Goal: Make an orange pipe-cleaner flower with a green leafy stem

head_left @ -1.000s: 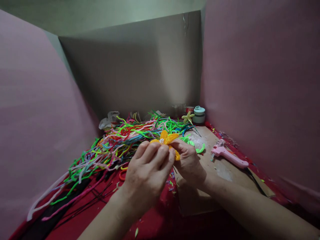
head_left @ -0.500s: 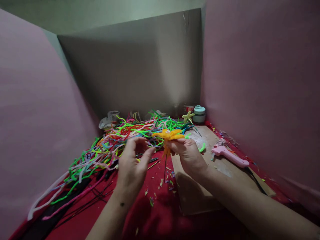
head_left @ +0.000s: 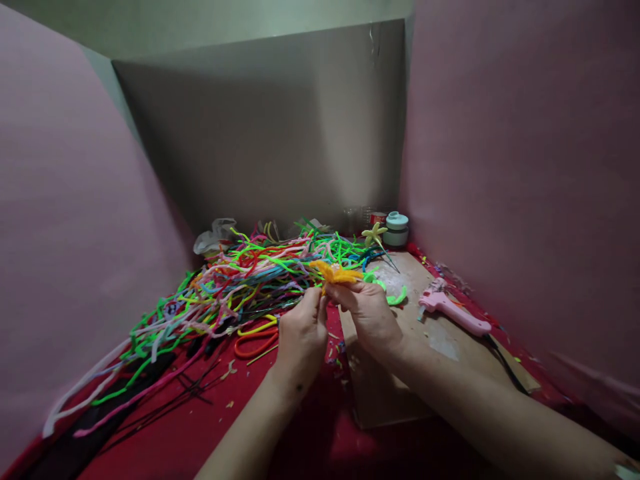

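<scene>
Between both hands' pinching fingers sits a fuzzy orange flower, petals splayed.

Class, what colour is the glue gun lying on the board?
Pink: the glue gun shows best in the head view, right of the hands.

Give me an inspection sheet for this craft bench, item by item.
Surface: red cloth with a cardboard sheet on its right side.
Job's things: orange flower, pinched by both hands.
Clutter: pipe-cleaner pile, glue gun, jars, pale flower, scraps.
Hands: left hand and right hand meet under the flower.
Cables: black cord from the glue gun.
Surroundings: pink panels at the sides, grey board behind.
</scene>
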`<state>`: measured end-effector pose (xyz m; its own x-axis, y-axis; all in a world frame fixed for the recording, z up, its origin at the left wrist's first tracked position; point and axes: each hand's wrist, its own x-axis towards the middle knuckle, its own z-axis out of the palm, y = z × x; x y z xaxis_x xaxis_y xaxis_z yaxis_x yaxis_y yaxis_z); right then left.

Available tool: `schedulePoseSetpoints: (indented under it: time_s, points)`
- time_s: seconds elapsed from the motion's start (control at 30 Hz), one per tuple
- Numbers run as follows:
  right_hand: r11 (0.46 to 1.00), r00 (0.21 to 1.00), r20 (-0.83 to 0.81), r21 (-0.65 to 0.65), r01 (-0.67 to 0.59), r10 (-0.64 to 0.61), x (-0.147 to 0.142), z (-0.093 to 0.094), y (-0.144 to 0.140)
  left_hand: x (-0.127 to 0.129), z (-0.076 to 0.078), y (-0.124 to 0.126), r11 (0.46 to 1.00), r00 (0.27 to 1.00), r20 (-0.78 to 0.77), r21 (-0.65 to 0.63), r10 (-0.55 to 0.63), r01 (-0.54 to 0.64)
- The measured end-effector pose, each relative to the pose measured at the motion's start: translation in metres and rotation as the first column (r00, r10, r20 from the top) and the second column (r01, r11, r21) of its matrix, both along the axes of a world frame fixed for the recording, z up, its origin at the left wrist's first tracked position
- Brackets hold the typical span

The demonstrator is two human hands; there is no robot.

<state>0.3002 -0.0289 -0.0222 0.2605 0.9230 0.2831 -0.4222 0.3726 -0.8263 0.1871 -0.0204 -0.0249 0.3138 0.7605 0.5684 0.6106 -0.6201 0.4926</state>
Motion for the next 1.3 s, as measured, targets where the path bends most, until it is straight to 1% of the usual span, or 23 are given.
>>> schedulePoseSetpoints:
  time_s: [0.1,0.2,0.27,0.43,0.5,0.57,0.63,0.67,0.73,0.8,0.83,0.87,0.9,0.93,0.97,1.0,1.03,1.1,1.13,1.17,1.2,1.23,1.3]
  points:
    - [0.999,0.999,-0.011,0.026,-0.046,0.046,0.000,0.003,-0.001,-0.004,0.006,-0.001,0.964,0.953,0.286,-0.211,-0.101,0.165]
    - [0.993,0.995,0.018,0.064,-0.099,0.098,-0.001,0.003,-0.001,-0.004,0.010,-0.003,0.884,0.853,0.510,-0.343,-0.109,0.318]
    - [0.990,0.993,0.034,0.073,-0.118,0.116,-0.001,0.003,-0.001,-0.004,0.010,-0.003,0.846,0.805,0.586,-0.382,-0.089,0.372]
    - [0.995,0.996,0.043,0.061,-0.084,0.082,-0.002,0.000,0.001,-0.003,0.007,-0.003,0.814,0.733,0.678,-0.396,-0.054,0.426]
    - [0.995,0.996,0.071,0.085,-0.059,0.053,-0.001,-0.002,0.002,-0.002,0.007,-0.003,0.762,0.675,0.736,-0.411,-0.047,0.500]
    - [0.994,0.995,0.098,0.099,-0.044,0.035,0.000,-0.004,0.002,0.000,0.008,-0.005,0.688,0.590,0.807,-0.413,-0.028,0.597]
    - [0.993,0.993,0.100,0.094,-0.074,0.064,0.002,-0.007,0.004,0.000,0.010,-0.006,0.595,0.498,0.867,-0.402,0.004,0.696]
    - [0.990,0.991,0.088,0.088,-0.107,0.099,0.003,-0.009,0.005,-0.001,0.010,-0.005,0.538,0.458,0.889,-0.393,0.013,0.746]
    - [0.978,0.979,0.077,0.076,-0.197,0.191,0.005,-0.010,0.006,-0.005,0.010,-0.001,0.389,0.400,0.916,-0.374,0.016,0.842]
    - [0.962,0.960,0.092,0.055,-0.269,0.263,0.006,-0.011,0.008,-0.009,0.008,0.005,0.234,0.373,0.928,-0.366,0.014,0.901]
    - [0.957,0.955,0.100,0.045,-0.286,0.281,0.006,-0.011,0.008,-0.011,0.007,0.008,0.183,0.370,0.929,-0.366,0.016,0.912]
    - [0.957,0.954,0.102,0.038,-0.287,0.282,0.005,-0.011,0.009,-0.013,0.006,0.011,0.157,0.371,0.928,-0.368,0.011,0.916]
    - [0.962,0.959,0.094,0.036,-0.272,0.267,0.004,-0.012,0.009,-0.015,0.006,0.014,0.155,0.383,0.924,-0.378,-0.002,0.913]
    - [0.969,0.967,0.082,0.035,-0.245,0.242,0.003,-0.012,0.009,-0.015,0.006,0.016,0.177,0.407,0.913,-0.396,-0.026,0.901]
    - [0.975,0.973,0.077,0.031,-0.221,0.218,0.001,-0.013,0.008,-0.016,0.006,0.016,0.227,0.449,0.891,-0.425,-0.065,0.876]
    - [0.981,0.979,0.074,0.027,-0.193,0.191,-0.001,-0.013,0.008,-0.015,0.007,0.016,0.307,0.516,0.849,-0.464,-0.114,0.831]
    - [0.987,0.985,0.069,0.021,-0.162,0.160,-0.002,-0.013,0.007,-0.015,0.007,0.016,0.418,0.605,0.780,-0.501,-0.162,0.758]
    - [0.996,0.994,0.053,0.011,-0.093,0.092,-0.004,-0.013,0.007,-0.012,0.008,0.012,0.688,0.796,0.567,-0.491,-0.213,0.534]
    - [0.998,0.997,0.043,0.013,-0.058,0.058,-0.005,-0.013,0.007,-0.010,0.007,0.011,0.808,0.875,0.438,-0.429,-0.205,0.404]
    - [1.000,0.999,0.032,0.018,-0.024,0.023,-0.005,-0.012,0.008,-0.008,0.006,0.009,0.899,0.935,0.311,-0.337,-0.172,0.278]
    - [1.000,1.000,0.029,0.023,0.005,-0.006,-0.005,-0.012,0.010,-0.006,0.005,0.008,0.959,0.973,0.197,-0.233,-0.119,0.164]
    - [0.999,0.999,0.036,0.028,0.024,-0.025,-0.005,-0.011,0.012,-0.003,0.003,0.008,0.989,0.993,0.101,-0.127,-0.062,0.075]
    - [0.998,0.997,0.057,0.043,0.046,-0.048,-0.004,-0.010,0.017,0.000,0.002,0.011,0.999,0.999,-0.022,0.035,0.033,-0.032]
